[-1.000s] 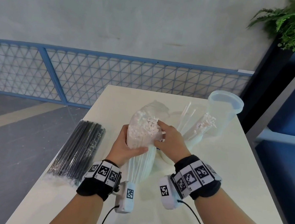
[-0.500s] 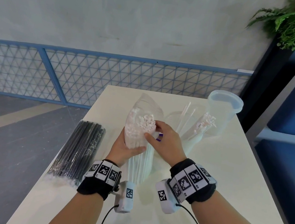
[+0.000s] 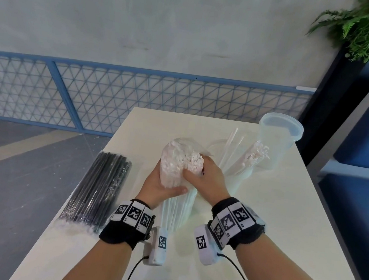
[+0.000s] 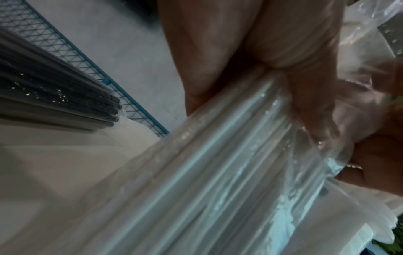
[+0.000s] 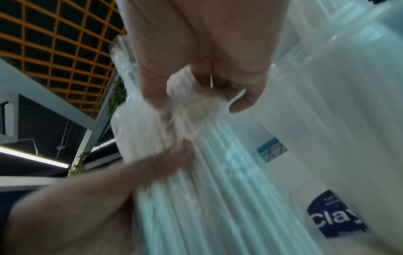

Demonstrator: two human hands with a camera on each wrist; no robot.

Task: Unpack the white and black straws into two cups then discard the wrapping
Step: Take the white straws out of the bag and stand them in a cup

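Two hands are working one bundle at the middle of the white table point(image 3: 273, 220). Far left, the pack of black straws point(image 3: 100, 190) is lying flat near the table's left edge, sealed in its wrapping. Next, the left hand point(image 3: 159, 188) is gripping the pack of white straws point(image 3: 179, 174) around its middle, holding it upright. Right beside it, the right hand point(image 3: 206, 177) is pinching a clump of straw tips at the pack's open top. Further right, one cup point(image 3: 238, 169) is holding white straws already, and an empty cup point(image 3: 276, 144) is standing behind.
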